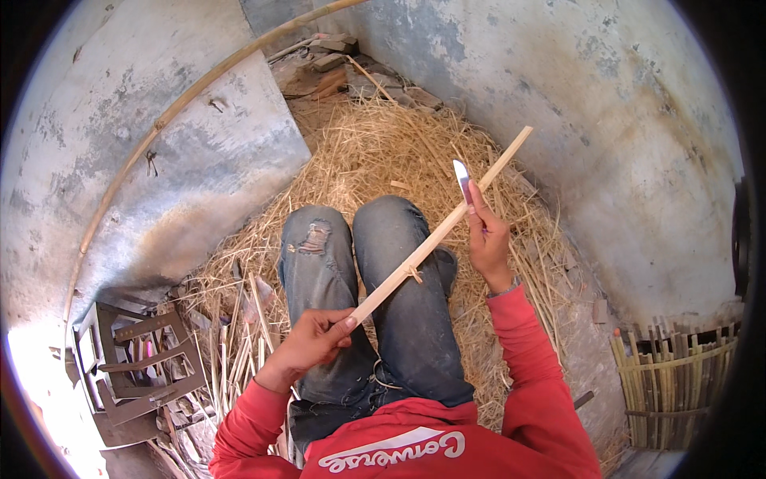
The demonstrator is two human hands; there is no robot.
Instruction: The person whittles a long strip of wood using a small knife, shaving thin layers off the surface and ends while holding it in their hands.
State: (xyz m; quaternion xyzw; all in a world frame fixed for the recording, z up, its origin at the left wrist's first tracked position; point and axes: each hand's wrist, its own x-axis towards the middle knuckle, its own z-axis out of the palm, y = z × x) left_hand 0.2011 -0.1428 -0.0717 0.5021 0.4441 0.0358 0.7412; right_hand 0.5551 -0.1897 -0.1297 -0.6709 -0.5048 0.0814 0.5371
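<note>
A long, pale split-bamboo strip [431,239] slants across my knees, its far end up to the right. My left hand [315,339] is closed round its near end, thumb on top. My right hand [488,239] grips a knife [461,177] whose bright blade points up and away from me. The knife's handle is hidden in the fingers, and the blade sits beside the strip, near its far half. Whether the right fingers also touch the strip, I cannot tell. A small curled shaving [414,274] hangs at the strip's edge above my right knee.
Straw-like shavings [367,152] cover the floor ahead. Thin strips [239,351] lie at left beside a dark metal frame [152,363]. A long bent pole [159,124] arches along the left wall. A woven bamboo basket [674,383] stands at right. Bricks [331,52] lie in the far corner.
</note>
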